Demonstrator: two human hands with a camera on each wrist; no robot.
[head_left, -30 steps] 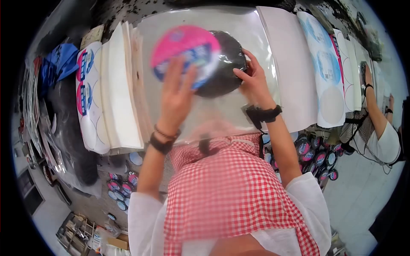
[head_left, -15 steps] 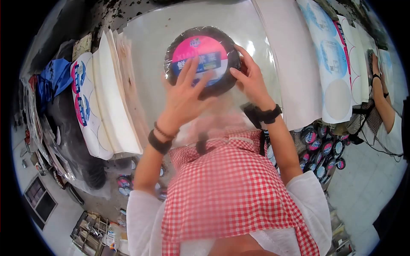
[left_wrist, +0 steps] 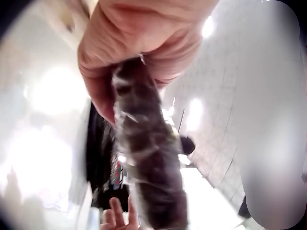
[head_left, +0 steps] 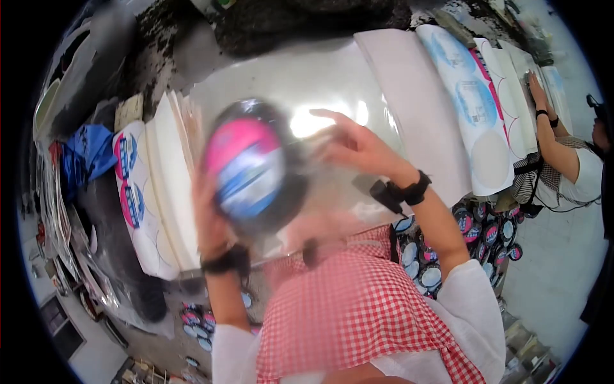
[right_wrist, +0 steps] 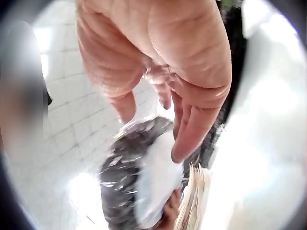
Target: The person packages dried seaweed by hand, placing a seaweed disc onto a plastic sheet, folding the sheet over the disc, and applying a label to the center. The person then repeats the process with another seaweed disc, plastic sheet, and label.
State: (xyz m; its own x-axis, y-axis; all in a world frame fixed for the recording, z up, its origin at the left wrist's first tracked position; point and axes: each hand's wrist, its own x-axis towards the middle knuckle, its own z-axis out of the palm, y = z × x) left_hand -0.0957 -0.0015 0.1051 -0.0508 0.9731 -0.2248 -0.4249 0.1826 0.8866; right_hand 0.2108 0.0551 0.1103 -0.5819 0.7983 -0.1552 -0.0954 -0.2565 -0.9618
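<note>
A round, flat dark package in clear film [head_left: 291, 192], with a pink, white and blue label [head_left: 246, 163] on one face, stands tilted up over the table. My left hand [head_left: 211, 214] grips it by its left edge; thumb and fingers pinch the wrinkled film in the left wrist view [left_wrist: 139, 28]. To the right, my right hand [head_left: 368, 150] is off the package, its fingers loosely bent with nothing between them. The right wrist view shows that hand [right_wrist: 158, 62] close over the package's rim, where a pale round label [right_wrist: 160, 177] covers the other face.
Clear plastic sheeting [head_left: 275, 70] covers the tabletop. Printed label sheets [head_left: 131, 198] lie at the left, more label sheets [head_left: 470, 105] at the right. Several similar packages [head_left: 489, 233] are piled on the floor. Another person [head_left: 563, 137] works at far right.
The package was flat, with my left hand on its label and my right hand at its right edge. Now it is lifted and tilted leftward in my left hand; my right hand has let go.
</note>
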